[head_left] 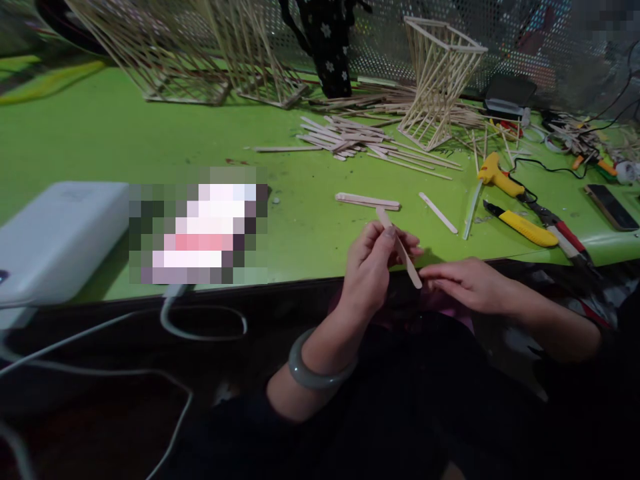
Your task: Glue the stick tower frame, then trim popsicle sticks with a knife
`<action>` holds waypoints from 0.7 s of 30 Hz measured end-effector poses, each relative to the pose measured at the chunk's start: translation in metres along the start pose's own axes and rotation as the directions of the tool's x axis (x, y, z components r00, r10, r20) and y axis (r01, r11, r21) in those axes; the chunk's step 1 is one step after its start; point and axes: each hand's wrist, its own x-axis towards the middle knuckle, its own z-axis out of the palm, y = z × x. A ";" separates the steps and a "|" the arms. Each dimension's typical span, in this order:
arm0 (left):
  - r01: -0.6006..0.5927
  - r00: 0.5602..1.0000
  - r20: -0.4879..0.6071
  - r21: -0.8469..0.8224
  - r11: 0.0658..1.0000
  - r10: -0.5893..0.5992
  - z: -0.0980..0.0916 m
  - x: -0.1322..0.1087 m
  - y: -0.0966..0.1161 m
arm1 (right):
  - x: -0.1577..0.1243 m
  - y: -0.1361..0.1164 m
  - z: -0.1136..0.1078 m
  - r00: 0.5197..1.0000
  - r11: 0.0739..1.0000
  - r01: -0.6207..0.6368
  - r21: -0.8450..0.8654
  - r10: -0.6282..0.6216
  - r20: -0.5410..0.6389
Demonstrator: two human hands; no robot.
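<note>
My left hand [367, 267] pinches a flat wooden craft stick [407, 259] between thumb and fingers, tilted over the table's front edge. My right hand [467, 283] is just right of the stick's lower end, its fingers stretched towards it; whether the fingertips touch the stick I cannot tell. On the green table [300, 233] beyond my left hand lies a small stack of craft sticks [367, 201]. A single craft stick [438, 213] lies to the right of that stack.
A yellow glue gun [500, 177], yellow utility knife [523, 223] and pliers [565, 233] lie to the right, near a phone [611, 207]. Behind are a craft stick pile [345, 137] and a twisted stick tower [440, 87]. A white box [65, 240] and blurred-out device [205, 233] sit left.
</note>
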 end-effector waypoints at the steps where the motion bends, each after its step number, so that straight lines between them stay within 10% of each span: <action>1: 0.041 0.999 0.021 -0.009 0.999 -0.041 0.000 -0.001 0.001 | -0.006 0.008 -0.007 0.999 0.994 0.012 -0.106 -0.017 -0.049; 5: 0.123 0.990 0.072 0.007 0.992 -0.123 0.000 -0.003 0.004 | -0.035 0.066 -0.050 0.862 0.772 -0.368 -0.519 0.074 -0.502; 8: 0.115 0.992 0.044 0.011 0.993 -0.116 0.005 -0.003 0.004 | -0.052 0.114 -0.072 0.834 0.580 -0.526 -0.622 0.211 -0.510; 11: 0.079 0.995 0.056 -0.004 0.997 -0.079 0.010 -0.003 0.001 | -0.061 0.138 -0.076 0.863 0.575 -0.485 -0.658 0.194 -0.467; 17: 0.032 0.992 0.120 0.037 0.999 -0.036 0.011 -0.007 -0.004 | -0.057 0.090 -0.056 0.758 0.711 -0.470 -0.523 0.020 -0.652; 21: 0.004 0.989 0.149 0.124 0.992 -0.023 0.012 -0.012 -0.002 | -0.044 0.033 -0.035 0.901 0.736 -0.133 -0.664 -0.189 -0.391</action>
